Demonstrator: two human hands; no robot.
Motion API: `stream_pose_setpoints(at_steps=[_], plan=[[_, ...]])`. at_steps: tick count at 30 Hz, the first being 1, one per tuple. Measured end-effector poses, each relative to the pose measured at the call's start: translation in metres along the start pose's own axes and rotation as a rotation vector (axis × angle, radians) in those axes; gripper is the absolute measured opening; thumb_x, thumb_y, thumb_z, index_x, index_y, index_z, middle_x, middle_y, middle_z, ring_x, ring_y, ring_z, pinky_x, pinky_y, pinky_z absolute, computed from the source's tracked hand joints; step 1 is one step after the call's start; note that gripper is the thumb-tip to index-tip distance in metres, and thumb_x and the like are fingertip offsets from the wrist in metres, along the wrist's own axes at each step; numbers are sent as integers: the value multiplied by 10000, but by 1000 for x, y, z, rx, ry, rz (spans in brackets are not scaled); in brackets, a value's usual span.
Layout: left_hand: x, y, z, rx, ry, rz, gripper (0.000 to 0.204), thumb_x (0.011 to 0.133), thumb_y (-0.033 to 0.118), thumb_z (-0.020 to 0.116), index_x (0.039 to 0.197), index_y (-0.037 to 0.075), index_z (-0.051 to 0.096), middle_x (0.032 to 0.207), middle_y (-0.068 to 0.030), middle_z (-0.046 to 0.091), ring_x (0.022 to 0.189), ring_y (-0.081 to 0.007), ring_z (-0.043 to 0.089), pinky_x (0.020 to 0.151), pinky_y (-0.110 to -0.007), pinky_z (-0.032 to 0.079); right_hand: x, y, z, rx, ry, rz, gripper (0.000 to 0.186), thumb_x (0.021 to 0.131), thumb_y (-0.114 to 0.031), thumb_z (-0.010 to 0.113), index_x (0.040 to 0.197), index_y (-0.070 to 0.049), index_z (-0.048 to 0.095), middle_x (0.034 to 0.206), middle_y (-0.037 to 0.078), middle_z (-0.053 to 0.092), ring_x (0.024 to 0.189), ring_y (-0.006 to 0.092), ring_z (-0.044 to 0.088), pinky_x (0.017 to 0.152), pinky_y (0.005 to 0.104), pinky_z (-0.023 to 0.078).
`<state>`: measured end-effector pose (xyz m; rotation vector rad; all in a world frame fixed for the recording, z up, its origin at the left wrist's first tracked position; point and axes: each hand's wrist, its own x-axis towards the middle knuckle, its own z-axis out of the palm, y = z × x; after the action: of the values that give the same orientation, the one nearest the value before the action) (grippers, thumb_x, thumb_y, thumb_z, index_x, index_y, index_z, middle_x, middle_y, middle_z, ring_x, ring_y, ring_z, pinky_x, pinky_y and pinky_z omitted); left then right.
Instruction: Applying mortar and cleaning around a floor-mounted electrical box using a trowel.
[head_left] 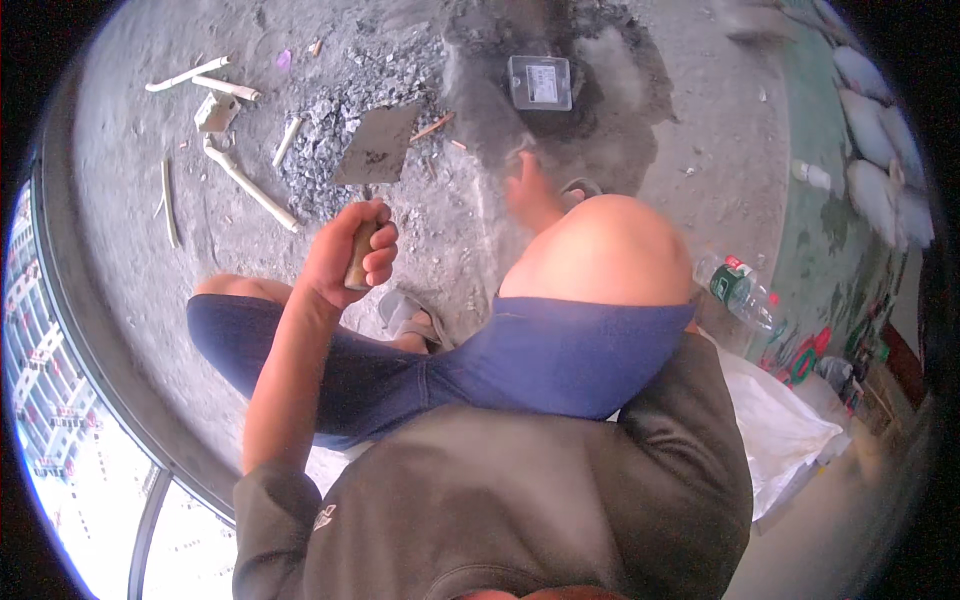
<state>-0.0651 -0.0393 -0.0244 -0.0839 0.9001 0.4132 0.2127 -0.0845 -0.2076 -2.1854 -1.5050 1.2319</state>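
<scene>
My left hand [350, 250] is wrapped round the wooden handle of a trowel [376, 147] with a flat, roughly rectangular grey blade. Dark smears mark the blade, which is held above a heap of grey rubble [312, 175]. Beyond my right knee, my right hand [532, 195] reaches down over the dusty floor, close to my foot. Motion blurs its fingers, so what they hold, if anything, does not show. Farther off, a clear rectangular plastic box [541, 83] with a white label stands on a dark, damp-looking patch of floor.
Several pale pipe pieces [250, 185] and a whitish block [217, 112] lie at the left. A plastic bottle [745, 293] lies to my right, near a white sack [765, 420]. Filled bags [868, 125] line the far right. A window [60, 400] is at the left.
</scene>
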Motion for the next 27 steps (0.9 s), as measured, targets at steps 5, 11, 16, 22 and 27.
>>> stream_pose_setpoints(at_steps=[5,11,16,22,27], plan=[[-12,-2,-5,-3,11,33,187,913,276,450,845,103,437,629,1,420,421,-88,388,325,-229,327,-6,-24,-26,29,51,-128,530,846,-277,560,1282,-64,345,1133,257,531,1055,429,506,873,473,408],[-29,22,41,28,-45,50,204,929,295,436,826,119,430,637,11,412,421,-75,384,314,-205,335,19,-40,-150,-143,-31,-289,416,871,-369,523,1156,-76,444,962,195,617,887,343,602,742,458,463],[-38,66,75,45,-360,172,209,912,278,448,836,84,428,671,-16,430,455,-103,408,362,-248,340,6,-101,-181,123,-311,187,356,881,-351,532,1099,-76,473,837,59,569,735,158,538,643,333,457],[-18,84,87,-34,-479,234,200,913,262,453,823,84,439,664,-17,437,457,-104,400,368,-244,325,-27,-56,4,392,27,114,343,862,-299,571,1094,-53,513,871,94,593,714,200,576,646,353,466],[-16,76,90,-43,-457,186,220,955,240,387,863,51,453,647,-11,401,430,-93,376,316,-216,341,-40,-26,69,201,275,126,437,858,-313,549,1209,-60,486,1049,192,602,947,338,590,808,405,454]])
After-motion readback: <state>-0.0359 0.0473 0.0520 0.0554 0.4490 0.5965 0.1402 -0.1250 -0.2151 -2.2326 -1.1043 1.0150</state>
